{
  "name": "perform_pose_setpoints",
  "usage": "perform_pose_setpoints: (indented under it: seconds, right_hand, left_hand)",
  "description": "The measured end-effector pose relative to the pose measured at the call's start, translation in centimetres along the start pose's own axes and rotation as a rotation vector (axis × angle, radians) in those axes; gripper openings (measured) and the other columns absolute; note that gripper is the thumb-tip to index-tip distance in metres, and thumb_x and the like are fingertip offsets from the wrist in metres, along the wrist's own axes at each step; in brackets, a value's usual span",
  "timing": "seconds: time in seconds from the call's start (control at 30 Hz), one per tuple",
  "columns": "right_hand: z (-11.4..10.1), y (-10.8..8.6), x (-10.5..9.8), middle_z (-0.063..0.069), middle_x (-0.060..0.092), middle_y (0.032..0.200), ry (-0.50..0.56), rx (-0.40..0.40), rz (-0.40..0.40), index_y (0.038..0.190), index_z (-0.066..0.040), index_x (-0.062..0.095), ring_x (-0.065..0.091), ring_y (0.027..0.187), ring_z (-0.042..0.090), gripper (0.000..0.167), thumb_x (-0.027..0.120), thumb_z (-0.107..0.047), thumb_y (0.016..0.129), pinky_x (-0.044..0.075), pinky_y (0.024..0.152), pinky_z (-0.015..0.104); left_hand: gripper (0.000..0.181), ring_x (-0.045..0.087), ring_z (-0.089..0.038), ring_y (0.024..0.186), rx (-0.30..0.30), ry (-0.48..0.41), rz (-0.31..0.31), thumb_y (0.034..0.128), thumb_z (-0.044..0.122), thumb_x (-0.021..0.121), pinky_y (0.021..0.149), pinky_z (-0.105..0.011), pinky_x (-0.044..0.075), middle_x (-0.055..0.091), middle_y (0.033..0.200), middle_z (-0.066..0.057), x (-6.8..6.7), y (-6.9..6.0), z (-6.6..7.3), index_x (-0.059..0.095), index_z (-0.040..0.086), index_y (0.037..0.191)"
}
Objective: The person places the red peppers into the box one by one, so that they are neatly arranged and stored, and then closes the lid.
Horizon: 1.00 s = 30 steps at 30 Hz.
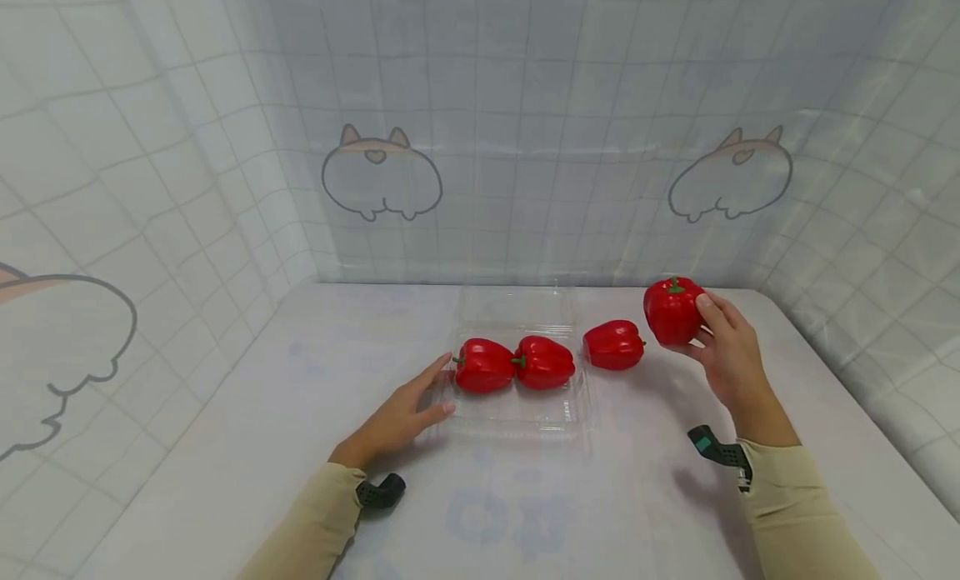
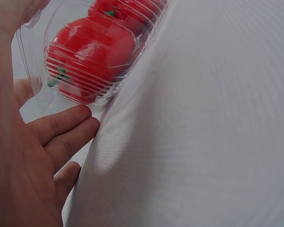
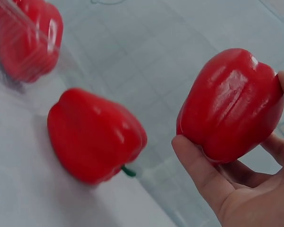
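Observation:
A red bell pepper [image 1: 672, 313] is held above the table in my right hand [image 1: 726, 347]. My fingers and thumb grip its sides, and its green stem points up in the head view. Another red bell pepper [image 3: 94, 137] lies on its side on the table, just right of the clear plastic clamshell box [image 1: 517, 413]. Inside the box two red peppers [image 1: 483, 366] lie side by side, their stems toward the left. My left hand [image 1: 401, 409] rests at the box's left side with fingers spread and fairly straight, touching its wall [image 2: 80, 90].
The box's clear lid [image 1: 517, 307] is folded back toward the rear wall. A white table [image 1: 300, 480] carries everything. Grid-patterned sheets with cartoon animal drawings [image 1: 382, 176] enclose the table at the back and both sides.

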State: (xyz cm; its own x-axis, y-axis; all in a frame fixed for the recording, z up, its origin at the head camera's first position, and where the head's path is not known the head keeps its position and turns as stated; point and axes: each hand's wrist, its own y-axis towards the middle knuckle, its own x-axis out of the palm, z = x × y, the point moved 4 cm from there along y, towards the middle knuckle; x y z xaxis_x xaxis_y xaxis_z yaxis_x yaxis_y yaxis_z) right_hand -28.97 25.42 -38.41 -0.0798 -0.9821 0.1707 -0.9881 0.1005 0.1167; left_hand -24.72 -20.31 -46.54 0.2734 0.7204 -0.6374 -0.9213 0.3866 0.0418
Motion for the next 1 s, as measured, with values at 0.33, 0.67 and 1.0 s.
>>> perform_pose_setpoints:
  seconds: [0.33,0.67,1.0]
  right_hand:
    - [-0.4,-0.8,2.6,0.011,0.035,0.149,-0.071,0.022,-0.111,0.152,-0.012,0.033,0.051,0.119,0.019,0.063,0.058,-0.039,0.101,0.059,0.080,0.030]
    - [0.4,-1.2,5.6,0.015,0.035,0.151,-0.185,0.079,-0.204,0.154,-0.008,0.029,0.049,0.123,0.024,0.071,0.058,-0.044,0.100,0.057,0.085,0.029]
    - [1.1,-2.0,7.6,0.018,0.034,0.154,-0.256,0.114,-0.254,0.155,-0.008,0.029,0.042,0.132,0.034,0.072,0.060,-0.042,0.100,0.055,0.090,0.030]
  left_hand:
    - [0.078,0.034,-0.026,0.145,0.001,-0.004,0.004,0.0970,0.042,0.064,0.112,-0.065,0.028,0.044,0.154,-0.002,0.0,-0.1,-0.3,0.019,0.035,0.161]
    - [0.079,0.033,-0.026,0.145,-0.001,-0.010,0.011,0.0968,0.045,0.063,0.111,-0.067,0.027,0.043,0.154,0.000,0.2,0.1,-0.5,0.019,0.034,0.161]
    - [0.078,0.035,-0.024,0.145,0.002,-0.005,0.010,0.0967,0.042,0.064,0.113,-0.064,0.028,0.044,0.154,-0.001,0.2,0.0,-0.2,0.020,0.036,0.161]
